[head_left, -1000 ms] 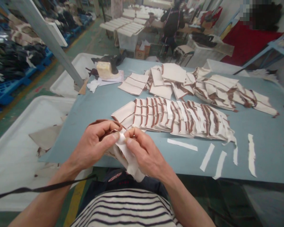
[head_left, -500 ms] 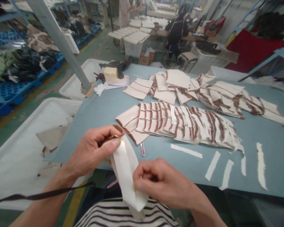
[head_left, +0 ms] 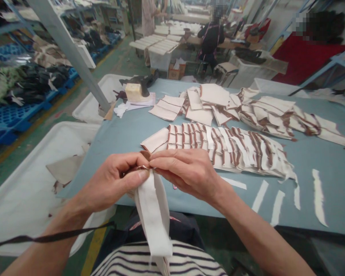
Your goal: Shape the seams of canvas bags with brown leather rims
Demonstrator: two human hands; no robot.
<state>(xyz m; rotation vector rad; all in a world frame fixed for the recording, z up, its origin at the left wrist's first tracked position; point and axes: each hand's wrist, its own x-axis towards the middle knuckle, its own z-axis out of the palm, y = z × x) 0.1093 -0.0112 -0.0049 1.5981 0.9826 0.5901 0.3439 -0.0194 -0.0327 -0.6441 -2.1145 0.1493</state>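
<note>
My left hand and my right hand pinch the top end of a white fabric strip with a brown edge, held over the near edge of the blue-grey table. The strip hangs straight down toward my striped shirt. Both hands are closed, fingertips meeting at the strip's top. Just beyond my hands lies an overlapping row of white pieces with brown trim.
A heap of similar pieces covers the far side of the table. Loose white strips lie at the right near edge. White trays stand to the left. A person sits at a bench in the background. A black strap crosses my left forearm.
My right hand has risen from the strip's lower part back to its top end, beside my left hand. The strip now hangs straight and longer.
</note>
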